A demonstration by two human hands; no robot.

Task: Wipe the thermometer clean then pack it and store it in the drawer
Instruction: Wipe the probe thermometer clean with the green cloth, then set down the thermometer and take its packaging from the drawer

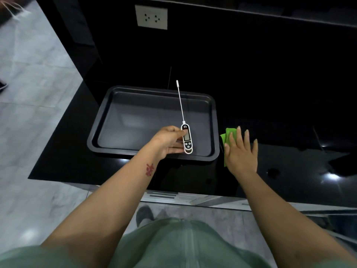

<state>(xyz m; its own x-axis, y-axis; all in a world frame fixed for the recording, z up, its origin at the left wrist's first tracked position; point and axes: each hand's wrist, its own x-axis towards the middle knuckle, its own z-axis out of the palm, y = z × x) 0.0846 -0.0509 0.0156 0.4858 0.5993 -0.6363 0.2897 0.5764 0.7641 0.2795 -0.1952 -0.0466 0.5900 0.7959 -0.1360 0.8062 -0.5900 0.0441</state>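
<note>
A white digital probe thermometer (187,139) with a grey screen, round buttons and a long thin metal probe pointing away from me is held over the dark baking tray (100,120). My left hand (168,141) grips its body from the left side, thumb near the top. A folded bright green cloth (228,138) lies on the black counter just right of the tray. My right hand (241,151) rests flat on the cloth with fingers spread, covering most of it.
The glossy black counter (289,161) runs to the right and ends at a front edge near me. A white wall socket (151,17) sits on the dark back wall. Grey tiled floor lies to the left.
</note>
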